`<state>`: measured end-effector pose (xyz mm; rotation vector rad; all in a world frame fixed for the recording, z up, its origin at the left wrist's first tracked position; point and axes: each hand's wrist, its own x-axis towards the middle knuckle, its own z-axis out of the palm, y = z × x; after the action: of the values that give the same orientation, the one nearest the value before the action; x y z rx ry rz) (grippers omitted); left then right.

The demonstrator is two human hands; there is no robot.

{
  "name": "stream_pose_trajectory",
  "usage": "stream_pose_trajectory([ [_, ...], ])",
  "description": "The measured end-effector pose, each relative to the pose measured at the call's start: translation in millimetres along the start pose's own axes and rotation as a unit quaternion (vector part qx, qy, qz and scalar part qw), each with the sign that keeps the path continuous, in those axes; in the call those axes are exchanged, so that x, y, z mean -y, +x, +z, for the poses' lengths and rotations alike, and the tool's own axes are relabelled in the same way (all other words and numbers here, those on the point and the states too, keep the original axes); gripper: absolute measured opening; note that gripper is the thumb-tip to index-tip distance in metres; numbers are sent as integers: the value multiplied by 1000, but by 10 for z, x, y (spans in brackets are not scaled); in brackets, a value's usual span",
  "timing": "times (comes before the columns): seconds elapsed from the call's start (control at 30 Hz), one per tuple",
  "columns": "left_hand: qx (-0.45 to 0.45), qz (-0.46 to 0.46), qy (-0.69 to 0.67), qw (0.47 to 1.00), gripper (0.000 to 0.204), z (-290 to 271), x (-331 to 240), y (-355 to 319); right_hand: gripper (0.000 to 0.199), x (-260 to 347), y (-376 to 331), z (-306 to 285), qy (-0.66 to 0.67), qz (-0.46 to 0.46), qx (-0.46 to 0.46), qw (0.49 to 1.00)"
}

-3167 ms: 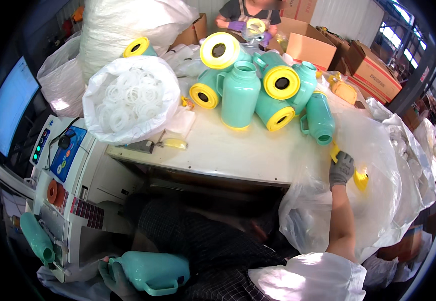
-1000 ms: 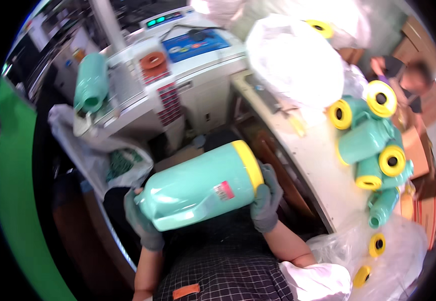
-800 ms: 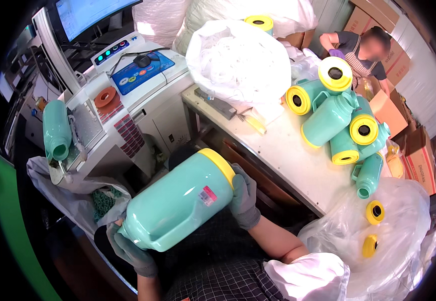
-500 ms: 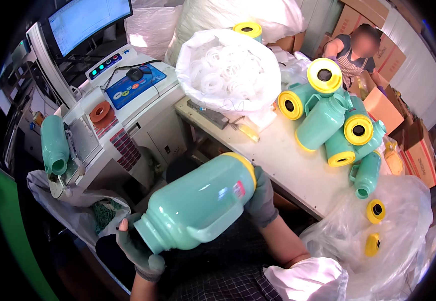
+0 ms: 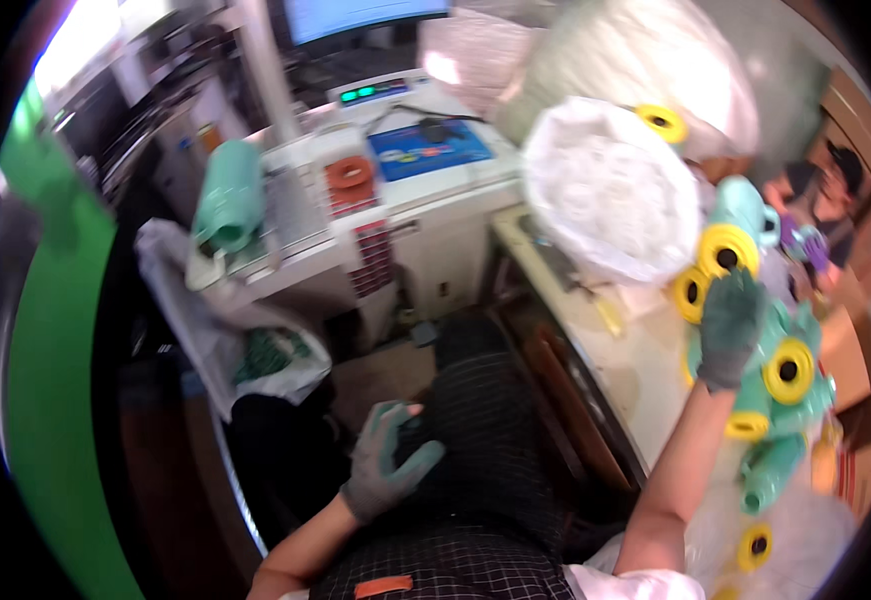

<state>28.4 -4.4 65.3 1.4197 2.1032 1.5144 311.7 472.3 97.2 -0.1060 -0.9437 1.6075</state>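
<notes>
My left hand (image 5: pixel 390 465), in a grey-green glove, hovers above my lap with its fingers apart and nothing in it. My right hand (image 5: pixel 730 335), gloved likewise, reaches out over a heap of green plastic jugs on the table. Its fingers are stretched out over the jugs, just below a round yellow base (image 5: pixel 727 250), and hide part of the heap. Close by are another yellow base (image 5: pixel 690 293) at the left and a yellow-based jug (image 5: pixel 788 370) at the right. Below them lies a small green jug (image 5: pixel 773 470) with its mouth toward me.
A white bag of translucent rings (image 5: pixel 610 210) stands at the table's back. On the left, a white machine (image 5: pixel 450 185) carries a green jug body (image 5: pixel 230 195) and an orange ring (image 5: pixel 349 178). A co-worker's purple-gloved hands (image 5: pixel 813 250) hold something pale green behind the heap.
The large green jug that both hands held has left them. My right hand has moved right to the heap, while the left has opened over my lap. The view has swung left.
</notes>
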Motion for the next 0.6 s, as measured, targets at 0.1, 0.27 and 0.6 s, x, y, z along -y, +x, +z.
stream_pose_trajectory([
  [0.1,34,-47,28,998,56,-7,120,-41,34,-804,-955,785,-114,125,-101,980],
  [0.27,39,-89,57,994,59,176,560,-204,21,-2143,-2391,1359,-434,163,86,882],
  [0.6,122,-376,-69,916,73,537,1785,-596,28,-2304,-2196,2066,-638,-160,271,703],
])
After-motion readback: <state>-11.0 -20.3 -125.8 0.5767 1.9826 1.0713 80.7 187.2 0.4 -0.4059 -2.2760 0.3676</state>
